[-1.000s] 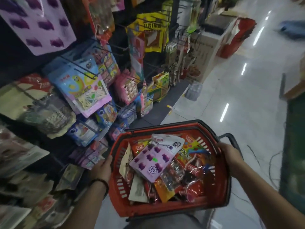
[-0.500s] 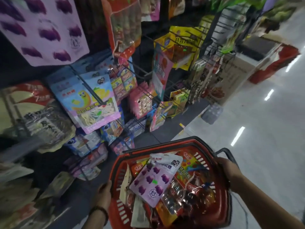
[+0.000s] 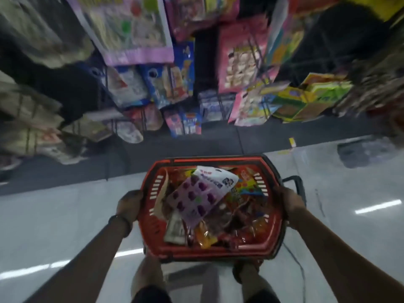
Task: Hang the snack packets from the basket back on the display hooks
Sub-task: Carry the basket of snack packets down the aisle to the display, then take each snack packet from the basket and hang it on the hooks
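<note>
Head-view spotter: Nearest to you, your legs (image 3: 148,276) are showing just below the basket (image 3: 209,253), and you are holding it out in front of you over the pale, shiny floor (image 3: 54,215).

Second spotter: Your left hand (image 3: 129,204) is gripping the basket's left rim, with the fingers curling round the edge. A dark band (image 3: 119,221) is sitting on that wrist. Your right hand (image 3: 288,204) is clasping the right rim in the same way.

Head-view spotter: You are carrying the snack packets (image 3: 236,215) heaped inside the red basket. A purple packet (image 3: 194,202) is lying on top, slanting across the middle. A white packet (image 3: 218,178) is resting at its far end, and an orange packet (image 3: 205,237) is poking up by the wall closest to you.

Second spotter: A black handle (image 3: 295,182) is sticking out just beyond your right hand, on the basket's far right side.

Head-view spotter: Past the basket, you are facing the display's dark base (image 3: 218,143), which is running across where the floor ends.

Second spotter: Above it, packets are hanging in rows. Blue packets (image 3: 175,77) are hanging in the middle, with a pink packet (image 3: 242,60) beside them. Yellow-green packets (image 3: 310,97) are hanging to the right, and a large lilac-edged packet (image 3: 131,33) is up on the left. Everything there is smearing, so you are not getting a clear look at the display hooks. The basket is sitting well apart from the rack.
</note>
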Action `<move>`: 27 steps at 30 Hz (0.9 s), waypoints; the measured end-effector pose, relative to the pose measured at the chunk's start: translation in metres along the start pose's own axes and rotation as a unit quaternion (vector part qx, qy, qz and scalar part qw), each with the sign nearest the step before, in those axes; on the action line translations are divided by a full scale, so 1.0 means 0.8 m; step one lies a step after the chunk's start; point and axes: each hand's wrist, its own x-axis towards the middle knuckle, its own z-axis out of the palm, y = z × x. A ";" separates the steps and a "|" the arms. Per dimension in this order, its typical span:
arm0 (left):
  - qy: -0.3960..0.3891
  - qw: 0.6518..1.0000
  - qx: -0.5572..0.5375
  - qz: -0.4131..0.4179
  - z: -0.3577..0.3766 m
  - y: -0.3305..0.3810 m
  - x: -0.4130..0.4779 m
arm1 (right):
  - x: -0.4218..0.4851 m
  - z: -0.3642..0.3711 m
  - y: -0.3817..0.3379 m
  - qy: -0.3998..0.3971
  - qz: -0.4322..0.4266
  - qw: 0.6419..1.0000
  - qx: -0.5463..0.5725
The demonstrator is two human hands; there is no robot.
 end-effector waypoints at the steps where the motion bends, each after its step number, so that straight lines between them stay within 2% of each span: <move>1: 0.003 1.000 -0.005 -0.006 0.012 0.002 -0.003 | 0.018 0.008 0.005 0.007 -0.003 1.000 -0.015; 8: -0.002 0.999 0.036 -0.007 0.083 -0.063 0.113 | 0.161 0.078 0.095 0.009 0.009 0.997 -0.079; 17: 0.007 0.997 0.070 -0.002 0.126 -0.166 0.203 | 0.249 0.136 0.188 0.023 0.062 0.994 -0.088; 23: 0.022 0.990 0.134 0.026 0.131 -0.206 0.212 | 0.265 0.144 0.222 0.021 -0.009 0.989 -0.147; 25: 0.014 0.983 0.182 0.038 0.130 -0.203 0.206 | 0.266 0.147 0.226 0.029 -0.010 0.982 -0.187; 27: 0.020 0.957 0.275 0.089 0.132 -0.192 0.191 | 0.262 0.151 0.227 0.034 -0.018 0.966 -0.257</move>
